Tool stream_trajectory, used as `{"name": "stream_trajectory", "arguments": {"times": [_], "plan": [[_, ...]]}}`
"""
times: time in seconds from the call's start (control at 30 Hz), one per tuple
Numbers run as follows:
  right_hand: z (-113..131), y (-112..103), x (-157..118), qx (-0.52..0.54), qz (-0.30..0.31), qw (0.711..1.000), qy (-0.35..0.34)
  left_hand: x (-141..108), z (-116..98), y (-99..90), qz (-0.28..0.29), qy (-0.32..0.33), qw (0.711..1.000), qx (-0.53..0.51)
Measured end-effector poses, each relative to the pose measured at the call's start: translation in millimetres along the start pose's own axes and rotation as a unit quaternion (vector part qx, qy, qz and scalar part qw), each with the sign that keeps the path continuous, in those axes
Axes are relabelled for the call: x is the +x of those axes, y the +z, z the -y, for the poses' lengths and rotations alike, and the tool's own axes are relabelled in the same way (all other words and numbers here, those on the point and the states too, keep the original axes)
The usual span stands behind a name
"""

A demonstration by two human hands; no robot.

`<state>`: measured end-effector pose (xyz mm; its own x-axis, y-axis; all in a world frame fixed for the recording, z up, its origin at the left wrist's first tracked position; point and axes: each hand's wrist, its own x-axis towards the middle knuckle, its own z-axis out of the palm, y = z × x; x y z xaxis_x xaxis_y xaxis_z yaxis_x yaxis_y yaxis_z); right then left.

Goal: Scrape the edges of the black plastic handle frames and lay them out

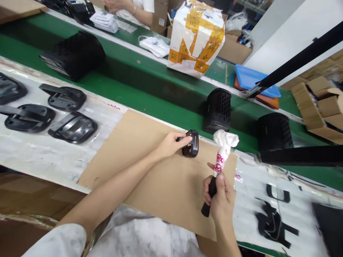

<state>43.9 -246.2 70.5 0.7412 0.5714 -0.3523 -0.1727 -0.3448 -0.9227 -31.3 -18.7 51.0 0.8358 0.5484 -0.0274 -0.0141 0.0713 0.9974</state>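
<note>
Black part (193,149) in left grip (170,144)

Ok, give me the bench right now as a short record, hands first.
Left hand: holding a black plastic part
Right hand: gripping a tool by its black handle, white-wrapped head up
Work surface: brown cardboard sheet
Left of sheet: four black plastic pieces
Green belt: three black housings

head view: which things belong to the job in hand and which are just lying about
In the job, apparently: black plastic part, held by the left hand; white-wrapped tool, held by the right hand; brown cardboard sheet beneath.

Probably just lying about: taped box; blue tray; open carton at far right.
</note>
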Motion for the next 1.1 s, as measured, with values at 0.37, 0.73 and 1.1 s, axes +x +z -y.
{"name": "stream_trajectory", "arguments": {"times": [0.37, 0.73, 1.1], "plan": [[-1.3, -12.4, -0.4, -0.090, 0.022, 0.996, 0.006, -1.6, -2.2, 2.2, 0.000, 0.011, 1.000, 0.008], [-7.6, -37.2, 15.4, -0.233, 0.052, 0.969, -0.061, 2.8, -10.8, -16.4, -0.062, -0.015, 0.966, -0.252], [-30.9, -50.7, 22.9, -0.374, 0.011, 0.906, -0.199, -21.4, -69.3, -39.0, -0.114, -0.039, 0.948, -0.296]]}}
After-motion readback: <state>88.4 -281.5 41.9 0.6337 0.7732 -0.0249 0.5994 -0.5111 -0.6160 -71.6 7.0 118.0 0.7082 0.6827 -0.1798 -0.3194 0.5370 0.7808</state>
